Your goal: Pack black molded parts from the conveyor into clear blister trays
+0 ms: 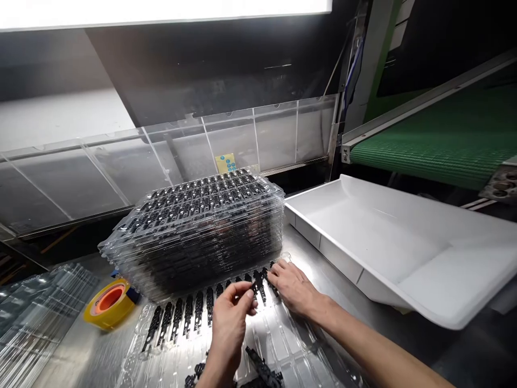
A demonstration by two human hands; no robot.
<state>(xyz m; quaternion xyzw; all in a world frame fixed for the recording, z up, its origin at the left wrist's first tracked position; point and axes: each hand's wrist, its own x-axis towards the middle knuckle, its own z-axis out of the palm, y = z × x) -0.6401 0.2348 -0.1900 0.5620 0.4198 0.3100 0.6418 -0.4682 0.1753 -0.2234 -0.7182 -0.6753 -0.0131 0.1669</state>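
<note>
My left hand [232, 318] is closed in a pinch, with a small black plastic part [257, 279] at its fingertips. Just right of it, my right hand [291, 285] curls its fingers down onto another black part at the right end of a row; its fingertips are partly hidden. Both hands are over a clear plastic tray [283, 334], whose far row holds several slim black parts [188, 315] side by side. Loose black parts [262, 369] lie in a heap at the near side of the tray, partly covered by my left wrist.
Behind the tray rises a tall stack of filled clear trays [210, 237]. A yellow tape roll [91, 310] sits left of it, near more stacked clear trays [36, 323]. On the right are a white bin [327, 237] and a green conveyor belt [436, 140].
</note>
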